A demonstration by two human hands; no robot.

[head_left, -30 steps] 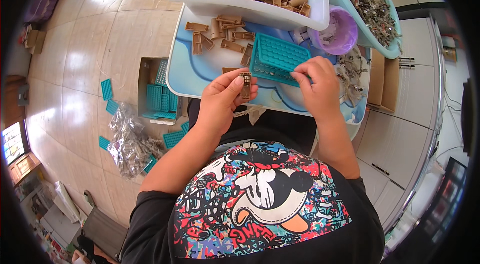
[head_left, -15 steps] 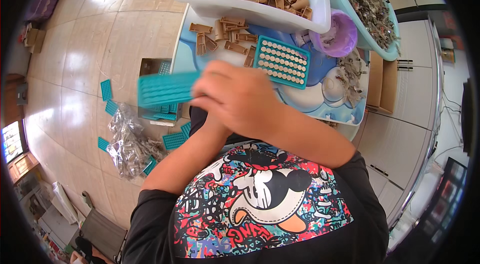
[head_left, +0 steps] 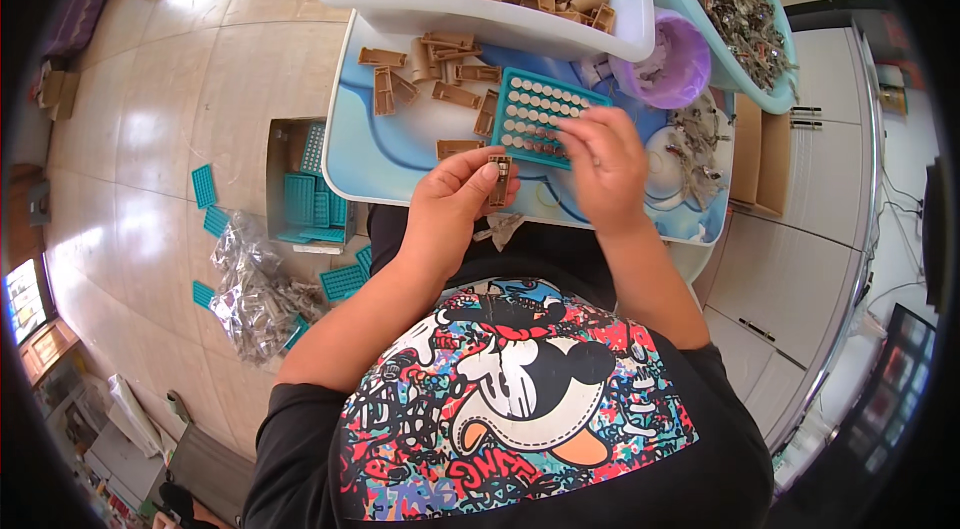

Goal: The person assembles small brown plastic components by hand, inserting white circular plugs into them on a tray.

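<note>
Currently pinches a brown casing (head_left: 499,185) in the left hand (head_left: 446,207), just beside a teal tray (head_left: 500,111) of pale discs (head_left: 534,102) on the worktop (head_left: 395,165). Holds the right hand (head_left: 611,165) over the tray's right side with fingertips close together; cannot tell whether pinching a disc. Presumably picking discs; next likely calls for precise seating in the casing.

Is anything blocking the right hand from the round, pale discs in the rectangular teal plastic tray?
Nothing visible: the right hand is at the right side of the teal tray, whose pale discs lie uncovered beside that hand.
</note>
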